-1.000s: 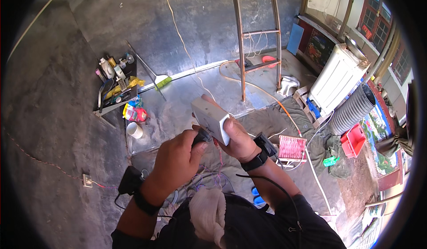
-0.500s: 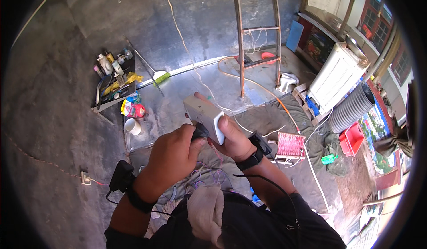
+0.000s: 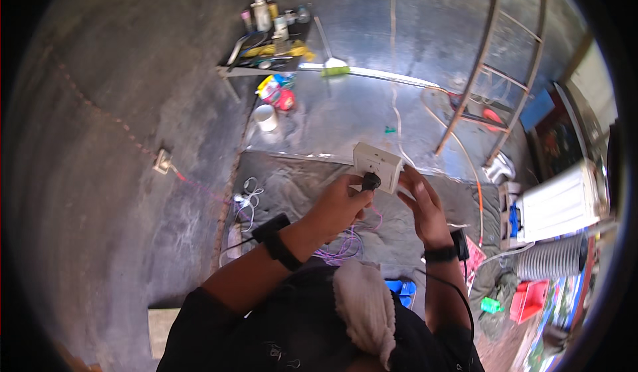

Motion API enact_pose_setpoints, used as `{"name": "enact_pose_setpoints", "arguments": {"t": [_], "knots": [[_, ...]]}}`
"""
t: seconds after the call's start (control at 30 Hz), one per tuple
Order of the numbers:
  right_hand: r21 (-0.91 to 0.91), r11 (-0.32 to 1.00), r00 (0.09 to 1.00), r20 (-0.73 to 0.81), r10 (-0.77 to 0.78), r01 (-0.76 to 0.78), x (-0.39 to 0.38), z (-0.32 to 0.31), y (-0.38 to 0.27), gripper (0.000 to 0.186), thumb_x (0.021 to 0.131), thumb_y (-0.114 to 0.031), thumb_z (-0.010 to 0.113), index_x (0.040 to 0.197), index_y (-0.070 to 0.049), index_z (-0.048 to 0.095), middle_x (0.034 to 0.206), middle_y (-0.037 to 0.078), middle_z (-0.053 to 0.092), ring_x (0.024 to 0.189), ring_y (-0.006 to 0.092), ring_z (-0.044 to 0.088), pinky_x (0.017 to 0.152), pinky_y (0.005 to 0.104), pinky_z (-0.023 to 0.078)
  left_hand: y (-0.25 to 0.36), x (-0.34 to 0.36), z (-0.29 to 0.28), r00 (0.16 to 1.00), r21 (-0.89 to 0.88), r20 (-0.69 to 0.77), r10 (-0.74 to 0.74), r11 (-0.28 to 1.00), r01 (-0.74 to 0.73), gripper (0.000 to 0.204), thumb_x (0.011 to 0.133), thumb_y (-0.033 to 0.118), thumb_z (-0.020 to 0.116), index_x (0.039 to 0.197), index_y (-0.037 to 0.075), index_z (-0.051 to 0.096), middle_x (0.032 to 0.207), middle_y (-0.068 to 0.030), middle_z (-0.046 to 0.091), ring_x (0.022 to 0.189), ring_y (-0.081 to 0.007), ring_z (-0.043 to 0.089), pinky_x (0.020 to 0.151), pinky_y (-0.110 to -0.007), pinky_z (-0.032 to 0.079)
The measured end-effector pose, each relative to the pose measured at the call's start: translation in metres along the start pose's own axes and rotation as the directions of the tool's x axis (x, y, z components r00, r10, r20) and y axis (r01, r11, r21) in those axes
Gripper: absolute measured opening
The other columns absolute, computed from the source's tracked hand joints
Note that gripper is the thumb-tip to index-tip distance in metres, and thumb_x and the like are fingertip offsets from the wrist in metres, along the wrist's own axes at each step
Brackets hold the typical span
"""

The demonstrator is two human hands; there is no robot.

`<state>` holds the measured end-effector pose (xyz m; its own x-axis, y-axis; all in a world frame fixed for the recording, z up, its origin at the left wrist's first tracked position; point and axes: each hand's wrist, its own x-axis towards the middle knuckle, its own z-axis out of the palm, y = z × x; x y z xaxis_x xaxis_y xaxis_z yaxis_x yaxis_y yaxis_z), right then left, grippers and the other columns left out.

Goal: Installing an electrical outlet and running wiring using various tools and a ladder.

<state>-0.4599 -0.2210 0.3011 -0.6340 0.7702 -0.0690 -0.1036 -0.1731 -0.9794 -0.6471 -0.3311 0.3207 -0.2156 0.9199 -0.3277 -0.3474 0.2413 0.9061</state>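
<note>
We are pinching a black plug (image 3: 371,181) between the thumb and fingers of our left hand (image 3: 340,206), with the plug's head standing against the slotted face of a white socket box (image 3: 382,161). The box is sitting just beyond the left fingertips, above and to the right of that hand, and its face is tilting toward us. Our right hand (image 3: 425,206) is opening along the box's right side, its fingers extended and loosely spread, the nearest fingertips lying close to the box's edge; we cannot tell whether they are touching it. So the box is lying between our two hands, nearer the left, and we are holding it up over a grey ground cloth (image 3: 292,181).

We are wearing a black wristband (image 3: 282,251) on the left wrist and a dark strap (image 3: 440,255) on the right. Below the hands, a tangle of purple wire (image 3: 347,246) is lying on the cloth, and a pair of blue slippers (image 3: 402,289) is resting near our body. A white towel (image 3: 362,309) is hanging down our front. To the left, a wall outlet (image 3: 161,161) is showing on the dark wall (image 3: 133,226).
</note>
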Motion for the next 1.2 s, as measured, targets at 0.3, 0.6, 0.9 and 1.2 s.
{"name": "enact_pose_setpoints", "arguments": {"t": [0.3, 0.6, 0.9, 1.2], "knots": [[-0.119, 0.952, 0.827, 0.473, 0.304, -0.282, -0.009, 0.095, 0.09, 0.034, 0.097, -0.016, 0.054, 0.126, 0.002, 0.053, 0.12, 0.009, 0.06, 0.116, 0.0173, 0.052, 0.1, 0.032, 0.039, -0.035, 0.033, -0.066, 0.97, -0.631, -0.237, -0.058, 0.768, -0.109, 0.015, 0.093, 0.006, 0.056, 0.105, -0.001, 0.057, 0.094, -0.0081, 0.061, 0.084, -0.0177, 0.062, 0.076, -0.03, 0.053], [-0.156, 0.815, 0.741, 0.349, 0.575, -0.559, 0.034, 0.121, 0.164, 0.023, 0.094, -0.012, 0.057, 0.111, 0.003, 0.059, 0.094, 0.007, 0.063, 0.087, 0.0154, 0.063, 0.083, 0.0305, 0.048, -0.122, 0.037, -0.207, 0.836, -0.338, -0.376, -0.4, 0.899, 0.278, 0.028, 0.093, 0.027, 0.059, 0.106, 0.002, 0.057, 0.096, -0.0109, 0.064, 0.082, -0.0211, 0.067, 0.069, -0.036, 0.055], [-0.282, 0.545, 0.533, 0.123, 0.837, -0.79, 0.082, 0.134, 0.287, 0.037, 0.089, -0.012, 0.06, 0.121, 0.006, 0.057, 0.092, 0.008, 0.064, 0.079, 0.0154, 0.064, 0.074, 0.0288, 0.051, -0.138, -0.011, -0.502, 0.53, -0.428, -0.685, -0.5, 0.865, 0.262, 0.046, 0.095, 0.045, 0.054, 0.093, -0.001, 0.054, 0.074, -0.0118, 0.059, 0.048, -0.0132, 0.051, 0.035, -0.022, 0.035], [-0.078, 0.386, 0.39, -0.05, 0.919, -0.919, 0.095, 0.121, 0.355, 0.047, 0.088, -0.013, 0.064, 0.129, 0.003, 0.049, 0.091, 0.007, 0.066, 0.08, 0.0176, 0.066, 0.075, 0.0297, 0.051, -0.077, -0.035, -0.676, 0.118, -0.216, -0.966, -0.23, 0.969, 0.117, 0.058, 0.09, 0.046, 0.064, 0.118, -0.002, 0.045, 0.09, -0.0132, 0.063, 0.065, -0.0191, 0.066, 0.04, -0.023, 0.048]]}}
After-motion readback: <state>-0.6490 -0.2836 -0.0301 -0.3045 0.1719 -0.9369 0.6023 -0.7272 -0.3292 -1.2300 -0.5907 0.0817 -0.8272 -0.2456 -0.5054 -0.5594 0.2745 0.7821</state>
